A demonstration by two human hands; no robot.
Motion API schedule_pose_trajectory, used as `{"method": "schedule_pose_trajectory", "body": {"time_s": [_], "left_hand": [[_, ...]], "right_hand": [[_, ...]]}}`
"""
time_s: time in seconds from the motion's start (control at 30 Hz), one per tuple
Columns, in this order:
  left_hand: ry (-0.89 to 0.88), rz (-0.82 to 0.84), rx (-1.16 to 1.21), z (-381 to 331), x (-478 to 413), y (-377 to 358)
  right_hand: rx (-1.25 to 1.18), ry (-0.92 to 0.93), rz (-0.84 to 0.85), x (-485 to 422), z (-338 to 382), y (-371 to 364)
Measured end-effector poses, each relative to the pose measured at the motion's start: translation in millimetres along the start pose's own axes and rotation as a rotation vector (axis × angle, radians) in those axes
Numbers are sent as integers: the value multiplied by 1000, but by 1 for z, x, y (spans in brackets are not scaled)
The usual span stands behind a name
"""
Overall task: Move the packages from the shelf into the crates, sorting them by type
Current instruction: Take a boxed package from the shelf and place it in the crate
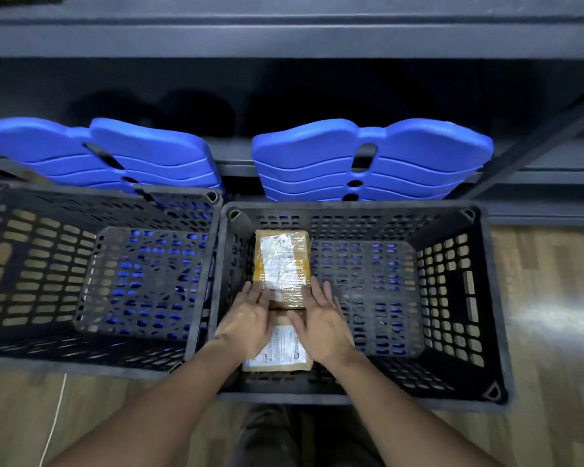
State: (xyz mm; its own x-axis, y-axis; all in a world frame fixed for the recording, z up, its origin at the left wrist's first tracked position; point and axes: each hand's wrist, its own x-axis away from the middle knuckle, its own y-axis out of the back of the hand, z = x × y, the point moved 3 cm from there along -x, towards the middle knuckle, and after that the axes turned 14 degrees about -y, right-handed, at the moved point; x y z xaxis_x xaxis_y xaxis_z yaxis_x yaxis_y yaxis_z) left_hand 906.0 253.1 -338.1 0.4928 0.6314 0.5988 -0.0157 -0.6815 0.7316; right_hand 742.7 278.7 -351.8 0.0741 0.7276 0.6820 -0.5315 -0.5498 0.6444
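A far package (281, 261) and a near package (280, 348) lie end to end against the right crate's (445, 291) left wall, probably to save room. The left hand (246, 321) and right hand (327, 321), fingers straight and grasping nothing, flank their seam. Bare crate floor stretches rightward.

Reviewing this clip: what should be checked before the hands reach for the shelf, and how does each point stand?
1. Far box and near box lie inside the right crate: ok.
2. Both are brown labelled boxes, same type: ok.
3. Left hand and right hand open, no grip on either box: ok.
4. Left crate free for another type: ok.
5. Packages remaining on the shelf: cannot tell, too dark.
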Motion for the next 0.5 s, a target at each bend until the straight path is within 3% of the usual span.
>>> {"method": "schedule_pose_trajectory", "body": {"time_s": [0.17, 0.27, 0.5], "left_hand": [[39, 1, 81, 4, -9, -8], [32, 20, -7, 2, -2, -10], [-8, -96, -432, -22, 36, 20]], "right_hand": [[-383, -295, 156, -23, 7, 12], [-472, -318, 275, -44, 12, 6], [-399, -280, 273, -64, 11, -30]]}}
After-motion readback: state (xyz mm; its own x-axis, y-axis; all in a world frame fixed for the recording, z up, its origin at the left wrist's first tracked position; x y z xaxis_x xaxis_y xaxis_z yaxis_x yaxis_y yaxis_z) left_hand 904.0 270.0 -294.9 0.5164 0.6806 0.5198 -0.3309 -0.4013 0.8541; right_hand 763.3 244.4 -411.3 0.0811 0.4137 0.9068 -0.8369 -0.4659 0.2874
